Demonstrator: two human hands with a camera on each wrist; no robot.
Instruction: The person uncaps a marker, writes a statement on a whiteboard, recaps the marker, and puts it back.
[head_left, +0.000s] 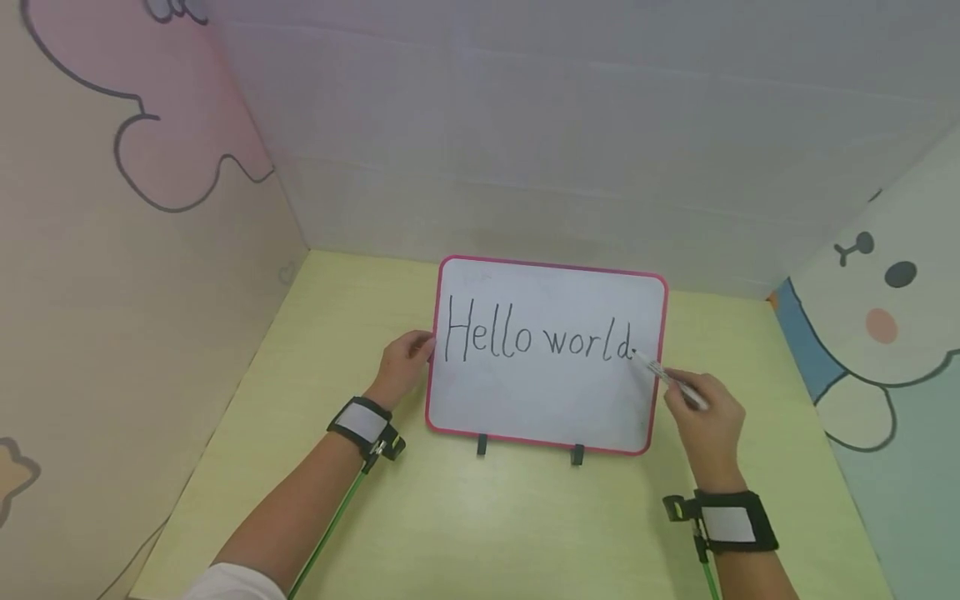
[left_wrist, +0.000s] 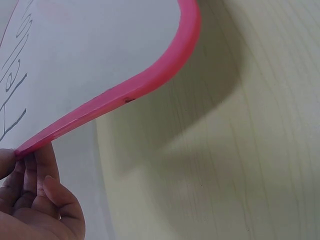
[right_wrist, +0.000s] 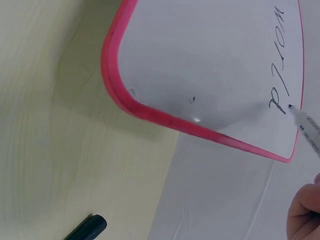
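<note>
A small whiteboard (head_left: 540, 400) with a pink frame stands tilted on the table, with "Hello world" written across it in dark ink. At its left edge, my left hand (head_left: 403, 367) pinches the pink frame, thumb on the front and fingers behind, as the left wrist view shows. My right hand (head_left: 705, 412) holds a white marker (head_left: 678, 387) off the board's right side. The dark marker tip is right by the letter "d", beside a small dot in the head view. In the right wrist view only part of the marker (right_wrist: 307, 127) and some fingers show.
Two small black feet (head_left: 482, 445) stick out under the board's lower edge. The pale yellow table (head_left: 465, 525) meets a white-covered wall (head_left: 525, 167) behind. Painted side walls flank it. A dark cylinder end (right_wrist: 87, 229) shows low in the right wrist view.
</note>
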